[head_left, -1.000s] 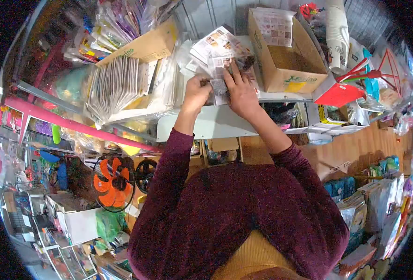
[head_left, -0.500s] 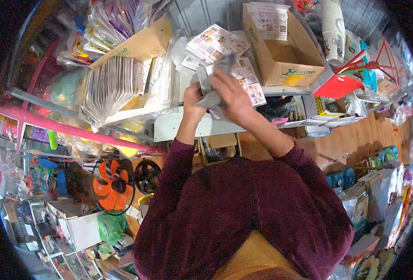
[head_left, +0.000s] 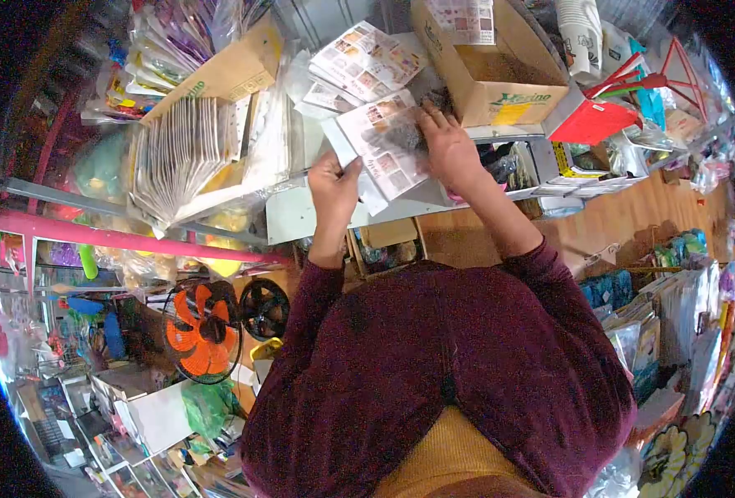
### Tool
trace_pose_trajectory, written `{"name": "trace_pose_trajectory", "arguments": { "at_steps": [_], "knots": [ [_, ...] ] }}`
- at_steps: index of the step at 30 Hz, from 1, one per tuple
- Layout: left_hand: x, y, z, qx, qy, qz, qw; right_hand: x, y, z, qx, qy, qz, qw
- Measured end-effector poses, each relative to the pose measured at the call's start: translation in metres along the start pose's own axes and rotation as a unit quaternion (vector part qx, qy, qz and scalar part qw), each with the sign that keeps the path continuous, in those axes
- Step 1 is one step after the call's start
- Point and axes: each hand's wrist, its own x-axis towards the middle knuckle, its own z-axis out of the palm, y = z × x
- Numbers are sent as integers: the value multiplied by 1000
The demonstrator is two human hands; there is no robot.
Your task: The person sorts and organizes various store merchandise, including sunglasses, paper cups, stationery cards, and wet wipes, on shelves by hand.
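Note:
My left hand [head_left: 334, 187] pinches the lower left corner of a white printed packet [head_left: 376, 170], its thumb on top. Small picture squares cover the packet's face, and it lies tilted above the counter. On its upper right side, my right hand [head_left: 453, 153] has its fingers bent over a dark grey cloth [head_left: 399, 135], which looks smeared by motion. Just beyond is a stack of similar printed packets [head_left: 367, 58].
An open cardboard box [head_left: 513, 104] stands right of the stack. On the left, another carton [head_left: 218, 75] sits by a fan of white envelopes [head_left: 189, 149]. Paper cups [head_left: 581, 41] and a red box [head_left: 591, 123] are at right. An orange fan [head_left: 202, 330] stands below left.
My hands have moved apart. The bunched grey cloth between them now lies over the packet under my right hand, and my left hand holds the packet's corner. The view has shifted slightly.

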Motion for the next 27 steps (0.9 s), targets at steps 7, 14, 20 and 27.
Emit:
{"name": "trace_pose_trajectory", "arguments": {
  "at_steps": [7,14,20,27],
  "knots": [
    [-9,21,-31,-42,7,-49,998,2,-10,-21,60,48,-31,997],
    [-18,11,-25,32,6,-53,998,6,-68,24,78,77,-265,958],
    [-30,1,-33,50,8,-42,998,1,-33,36,-15,76,-121,990],
    [-24,3,-27,-18,-31,-83,996,-6,-1,23,13,75,-101,992]
  ]
}}
